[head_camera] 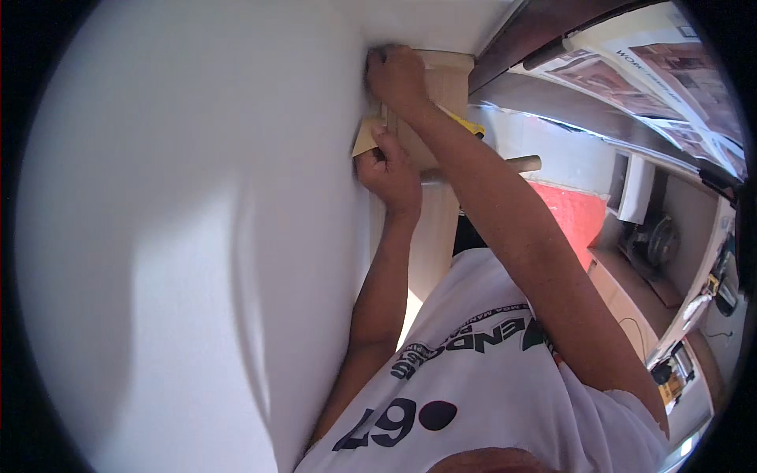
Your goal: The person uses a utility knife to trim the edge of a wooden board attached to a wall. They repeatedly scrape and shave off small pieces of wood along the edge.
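Observation:
My left hand (390, 174) is closed on a pale yellow strip (366, 137), perhaps tape or paper, beside the white wall (195, 148). Farther up, my right hand (397, 80) has its fingers curled in against the wall, beside the top of a wood-grain panel (446, 88); its fingertips, and anything in them, are hidden. Behind my right forearm a yellow tool (470, 125), partly covered, shows at the panel's edge. The end of a brown rod or tube (525, 164) sticks out past the same forearm.
A dark beam (502, 50) runs along the upper right, by a printed sheet (668, 77). A red sheet (571, 216) hangs beyond my right arm. Farther right are open shelves (680, 236) with a fan (656, 239) and several small items.

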The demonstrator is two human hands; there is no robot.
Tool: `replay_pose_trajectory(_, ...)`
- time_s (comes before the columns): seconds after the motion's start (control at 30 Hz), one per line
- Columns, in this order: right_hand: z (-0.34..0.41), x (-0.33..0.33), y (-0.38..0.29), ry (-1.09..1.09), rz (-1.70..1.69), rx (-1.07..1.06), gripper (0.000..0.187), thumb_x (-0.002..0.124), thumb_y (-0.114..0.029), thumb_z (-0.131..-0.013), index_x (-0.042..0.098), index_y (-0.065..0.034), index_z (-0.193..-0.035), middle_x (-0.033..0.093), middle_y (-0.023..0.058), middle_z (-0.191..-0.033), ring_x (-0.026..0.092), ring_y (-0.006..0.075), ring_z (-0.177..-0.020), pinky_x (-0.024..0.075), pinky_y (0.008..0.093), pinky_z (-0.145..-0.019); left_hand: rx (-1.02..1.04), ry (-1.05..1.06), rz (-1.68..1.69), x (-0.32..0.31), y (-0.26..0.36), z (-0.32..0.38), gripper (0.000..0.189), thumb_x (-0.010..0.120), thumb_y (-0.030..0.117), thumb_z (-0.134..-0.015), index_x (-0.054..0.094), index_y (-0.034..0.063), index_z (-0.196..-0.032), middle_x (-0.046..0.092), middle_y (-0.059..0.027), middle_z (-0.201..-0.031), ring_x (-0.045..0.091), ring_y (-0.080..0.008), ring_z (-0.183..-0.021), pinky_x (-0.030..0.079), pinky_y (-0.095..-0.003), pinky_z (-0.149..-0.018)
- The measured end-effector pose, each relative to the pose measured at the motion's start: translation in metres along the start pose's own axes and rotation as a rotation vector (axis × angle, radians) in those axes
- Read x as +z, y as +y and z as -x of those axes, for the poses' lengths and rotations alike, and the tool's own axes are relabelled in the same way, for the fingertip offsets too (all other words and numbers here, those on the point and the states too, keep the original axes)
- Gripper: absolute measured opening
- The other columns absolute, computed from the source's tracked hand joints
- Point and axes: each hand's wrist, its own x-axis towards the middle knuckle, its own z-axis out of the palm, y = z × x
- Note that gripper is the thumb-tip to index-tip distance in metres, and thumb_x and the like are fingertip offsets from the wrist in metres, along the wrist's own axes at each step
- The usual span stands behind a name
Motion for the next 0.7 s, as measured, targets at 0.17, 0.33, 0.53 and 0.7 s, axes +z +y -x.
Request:
replay_pose_trajectory(0.17, -0.001, 0.002, 0.006, 0.051, 0.122, -0.087, 0.037, 0.055, -0.031, -0.086, 0.069, 0.0031, -0.085, 0.066, 0.0275, -0.086, 0.065, 0.0433, -0.084, 0.0507, 0.0508, -0.083, 0.069, 0.036, 0.004, 0.004, 0.002, 0.002, 0.033, 0.052, 0.020, -0.099, 0.062, -0.0057, -0.081, 0.059, -0.0057, -0.064, 0.053, -0.0136, -0.058, 0.044, -0.0317, -0.054)
replay_pose_trajectory(0.33, -0.003, 0.008, -0.008, 0.027, 0.053, 0.034, 0.036, 0.056, -0.029, -0.084, 0.068, 0.0048, -0.087, 0.068, 0.0248, -0.090, 0.065, 0.0405, -0.085, 0.0520, 0.0492, -0.079, -0.005, 0.037, -0.007, -0.002, -0.003, -0.001, 0.032, 0.053, 0.019, -0.098, 0.062, -0.0055, -0.079, 0.058, -0.0052, -0.061, 0.052, -0.0138, -0.054, 0.043, -0.0321, -0.053)
replay_pose_trajectory(0.53, -0.017, 0.020, -0.003, 0.195, -0.416, 0.341, 0.026, 0.060, -0.020, -0.078, 0.066, 0.0054, -0.076, 0.066, 0.0205, -0.071, 0.064, 0.0326, -0.065, 0.0515, 0.0419, -0.069, 0.221, 0.059, 0.037, 0.006, 0.008, -0.001, 0.031, 0.053, 0.016, -0.098, 0.057, -0.0045, -0.074, 0.059, -0.0044, -0.068, 0.051, -0.0126, -0.062, 0.043, -0.0320, -0.057)
replay_pose_trajectory(0.7, -0.005, -0.050, -0.017, -0.258, -1.000, 0.436, 0.029, 0.064, -0.025, -0.084, 0.064, 0.0036, -0.078, 0.057, 0.0079, -0.062, 0.055, 0.0146, -0.056, 0.0469, 0.0323, -0.053, 0.094, 0.009, 0.026, 0.002, -0.006, -0.003, 0.025, 0.055, 0.013, -0.097, 0.058, -0.0046, -0.081, 0.060, -0.0074, -0.075, 0.051, -0.0140, -0.067, 0.044, -0.0316, -0.062)
